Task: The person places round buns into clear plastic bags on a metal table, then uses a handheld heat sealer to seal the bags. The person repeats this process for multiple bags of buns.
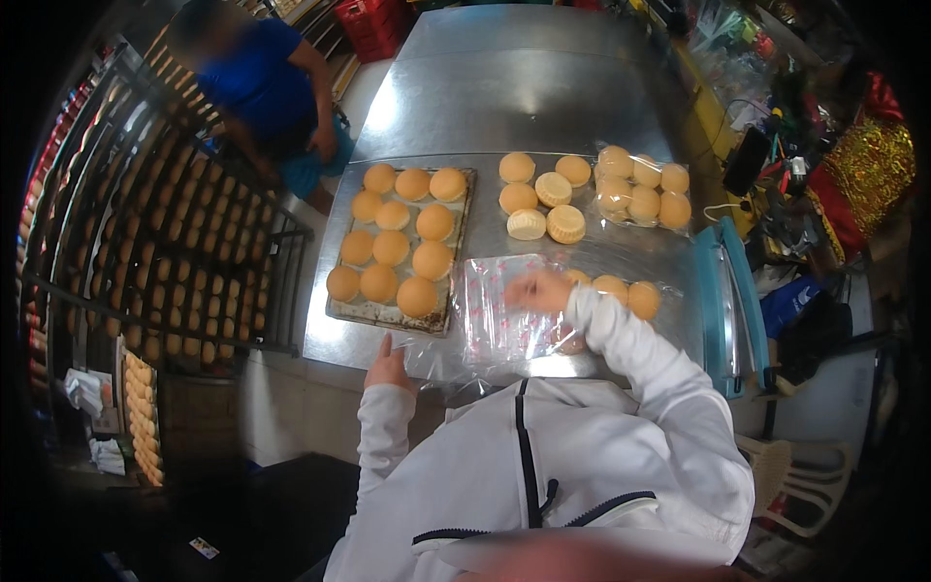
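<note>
My right hand [542, 291], blurred, is over a clear plastic bag [487, 313] with pink print, near the table's front edge. Whether its fingers grip the plastic cannot be made out. My left hand [389, 367] is at the front edge, just below the baking tray [393, 325], one finger pointing up. Loose clear film [436, 360] lies beside it; a grip on it is not plain. Round golden cakes [391, 249] sit in rows on the tray. Several loose cakes [554, 189], some showing fluted sides, lie farther back. More cakes [611, 287] are under clear plastic by my right forearm.
A filled clear bag of cakes [644, 190] lies at the back right. A teal bag sealer [716, 305] stands at the right edge of the steel table [509, 87]. To the left are a loaded rack [182, 254] and a person in blue [262, 87].
</note>
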`<state>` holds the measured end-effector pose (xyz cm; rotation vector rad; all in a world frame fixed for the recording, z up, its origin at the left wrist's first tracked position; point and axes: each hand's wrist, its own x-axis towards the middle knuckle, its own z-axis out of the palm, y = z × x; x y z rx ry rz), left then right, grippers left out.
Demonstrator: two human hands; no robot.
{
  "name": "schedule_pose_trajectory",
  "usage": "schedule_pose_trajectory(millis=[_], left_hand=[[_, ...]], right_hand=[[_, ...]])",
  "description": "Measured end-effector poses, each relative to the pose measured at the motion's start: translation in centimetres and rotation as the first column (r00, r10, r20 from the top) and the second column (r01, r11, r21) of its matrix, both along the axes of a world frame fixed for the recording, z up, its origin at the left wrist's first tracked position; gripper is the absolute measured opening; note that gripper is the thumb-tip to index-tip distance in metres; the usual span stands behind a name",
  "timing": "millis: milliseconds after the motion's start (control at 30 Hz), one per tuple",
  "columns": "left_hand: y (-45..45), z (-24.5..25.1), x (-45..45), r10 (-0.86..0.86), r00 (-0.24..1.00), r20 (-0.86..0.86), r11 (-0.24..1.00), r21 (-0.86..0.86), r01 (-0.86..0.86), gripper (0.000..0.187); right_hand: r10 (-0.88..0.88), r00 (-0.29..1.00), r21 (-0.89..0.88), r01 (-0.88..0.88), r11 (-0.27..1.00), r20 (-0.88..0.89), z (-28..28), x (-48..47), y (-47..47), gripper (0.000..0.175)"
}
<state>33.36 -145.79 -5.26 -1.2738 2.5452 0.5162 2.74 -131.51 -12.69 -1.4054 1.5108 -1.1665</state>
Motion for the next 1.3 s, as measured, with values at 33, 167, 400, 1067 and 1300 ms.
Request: schedule_pose_trajectory(millis=[33, 167, 400, 1067, 1300], left_hand=[[0.5, 0.7, 0.2, 0.060, 0.997, 0.042, 0.998, 0.022, -0.061, 0.058], [1.1, -1.0, 2.7, 0.018, 0.998, 0.063, 0.999, -0.039, -0.016, 0.063], [3.7, -0.7, 6.2, 0.209, 0.973, 0.103, 0.977, 0.022, -0.212, 0.057], [2.4, 2.5, 1.8, -0.026, 0.967, -0.254, 0.997, 0.068, 0.045, 0.070], [0.8, 1.1, 0.2, -0.111, 0.975, -0.194, 0.994, 0.000, 0.113, 0.079]], right_hand=[[-0.351, 0.930, 0.114, 0.362, 0.925, -0.108, -1.5, -2.0, -1.6, 0.027], [-0.465, 0.590, -0.007, 0.614, 0.789, -0.660, -7.8, -10.7, -6.8, 0.048], [-0.304, 0.470, 0.091, 0.649, 0.755, -0.829, -6.2, -5.3, -7.6, 0.079], [-0.729, 0.395, 0.013, 0.883, 0.469, -0.559, -12.2, -14.0, -2.9, 0.063], [-0.719, 0.309, 0.010, 0.922, 0.388, -0.622, -17.3, -15.1, -1.9, 0.045]])
